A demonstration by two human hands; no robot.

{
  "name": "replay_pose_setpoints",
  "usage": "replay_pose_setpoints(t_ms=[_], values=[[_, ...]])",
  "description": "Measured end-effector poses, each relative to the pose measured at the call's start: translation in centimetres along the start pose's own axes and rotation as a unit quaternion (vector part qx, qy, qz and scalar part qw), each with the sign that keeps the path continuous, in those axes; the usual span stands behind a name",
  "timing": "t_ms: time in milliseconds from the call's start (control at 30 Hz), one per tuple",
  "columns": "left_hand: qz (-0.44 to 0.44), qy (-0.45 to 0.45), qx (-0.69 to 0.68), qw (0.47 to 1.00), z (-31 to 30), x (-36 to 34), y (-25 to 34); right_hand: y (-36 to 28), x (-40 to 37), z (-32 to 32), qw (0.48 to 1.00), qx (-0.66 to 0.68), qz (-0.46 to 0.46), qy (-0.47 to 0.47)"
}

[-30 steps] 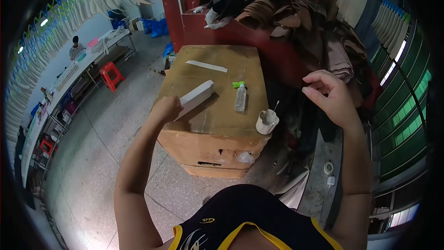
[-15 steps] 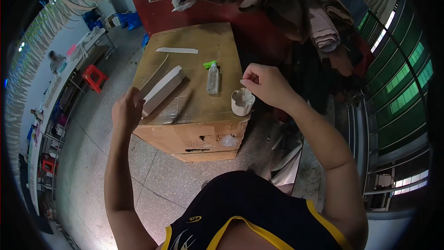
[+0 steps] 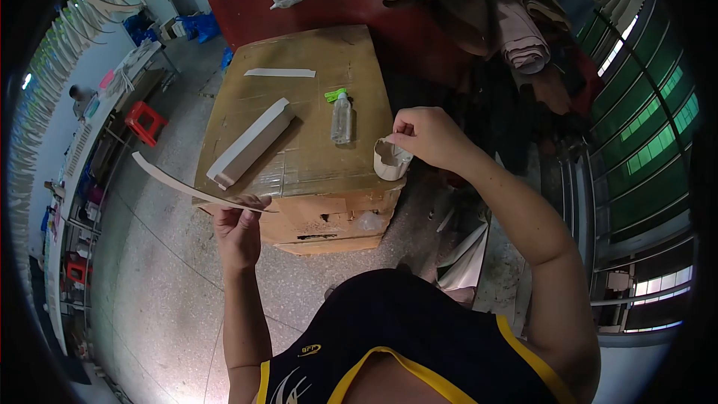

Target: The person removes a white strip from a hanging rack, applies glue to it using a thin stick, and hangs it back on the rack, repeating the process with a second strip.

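Observation:
My left hand pinches a long, thin, curved pale strip near one end, in front of the carton's near left edge. The strip's free end reaches out to the left over the floor. At the carton's right edge, my right hand is closed, its fingertips at the rim of a small whitish cup; whatever they pinch is hidden. Between the hands, on top of the cardboard carton, lie a long narrow white box and a clear bottle with a green piece by its cap.
A flat white strip lies at the carton's far side. Behind stands a red surface piled with rolled material. To the left are a red stool, a long bench and a seated person. Green-paned windows line the right.
My left hand has moved toward me and slightly right, swinging the strip away from the white box to point left. My right hand has lowered slightly to the cup's rim.

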State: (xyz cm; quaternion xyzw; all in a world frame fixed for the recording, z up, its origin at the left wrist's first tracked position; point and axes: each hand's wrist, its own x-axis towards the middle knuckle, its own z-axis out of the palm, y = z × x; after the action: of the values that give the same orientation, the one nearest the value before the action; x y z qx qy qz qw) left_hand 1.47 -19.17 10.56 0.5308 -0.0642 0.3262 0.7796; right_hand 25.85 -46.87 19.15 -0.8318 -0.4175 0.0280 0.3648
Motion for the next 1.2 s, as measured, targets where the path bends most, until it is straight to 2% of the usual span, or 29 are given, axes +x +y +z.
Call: replay_pose_setpoints(t_ms=[100, 233, 367, 433, 500, 567, 633, 667, 733, 767, 833, 867, 967, 1067, 1200], values=[[-0.015, -0.01, -0.028, 0.999, 0.2, -0.1, -1.3, -0.2, -0.1, -0.1, 0.999, -0.007, 0.03, -0.036], [-0.014, -0.042, -0.056, 0.997, 1.0, 0.3, -2.7, -1.7, 0.2, -1.6, 0.999, 0.01, 0.031, -0.029], [-0.029, -0.075, -0.066, 0.995, 2.1, 0.5, -3.8, -5.8, 1.0, -6.5, 0.996, 0.028, -0.042, 0.078], [-0.037, -0.083, -0.078, 0.993, 2.8, 0.5, -4.2, -7.4, 1.2, -9.5, 0.994, 0.042, -0.055, 0.084], [-0.042, -0.09, -0.09, 0.991, 3.1, 0.5, -4.7, -9.7, 0.2, -12.3, 0.994, 0.049, -0.027, 0.092], [-0.054, -0.111, -0.097, 0.988, 3.0, 0.4, -5.4, -9.6, -0.8, -13.9, 0.991, 0.053, -0.042, 0.117], [-0.069, -0.108, -0.108, 0.986, 3.3, 0.1, -5.8, -8.9, -1.9, -15.2, 0.973, 0.141, -0.036, 0.178], [-0.086, -0.107, -0.118, 0.983, 3.5, 0.0, -5.9, -8.1, -2.5, -15.7, 0.973, 0.142, -0.042, 0.175], [-0.08, -0.11, -0.107, 0.985, 4.1, 0.0, -5.6, -5.9, -3.4, -15.6, 0.913, 0.347, -0.038, 0.211], [-0.096, -0.121, -0.097, 0.983, 4.1, 0.0, -5.7, -5.1, -3.6, -15.0, 0.913, 0.351, -0.044, 0.205], [-0.108, -0.14, -0.09, 0.98, 4.4, -0.1, -5.9, -3.6, -4.1, -13.2, 0.83, 0.505, -0.023, 0.237], [-0.104, -0.137, -0.086, 0.981, 4.7, -0.2, -5.9, -3.2, -4.2, -12.2, 0.829, 0.508, -0.026, 0.232], [-0.116, -0.16, -0.083, 0.977, 5.5, -0.3, -5.5, -2.0, -4.1, -9.5, 0.739, 0.633, 0.034, 0.23], [-0.124, -0.166, -0.067, 0.976, 5.7, -0.6, -5.6, -1.6, -3.8, -7.8, 0.706, 0.67, 0.056, 0.224], [-0.128, -0.175, -0.07, 0.974, 6.0, -1.1, -5.7, -1.5, -3.4, -6.5, 0.69, 0.688, 0.061, 0.217]])
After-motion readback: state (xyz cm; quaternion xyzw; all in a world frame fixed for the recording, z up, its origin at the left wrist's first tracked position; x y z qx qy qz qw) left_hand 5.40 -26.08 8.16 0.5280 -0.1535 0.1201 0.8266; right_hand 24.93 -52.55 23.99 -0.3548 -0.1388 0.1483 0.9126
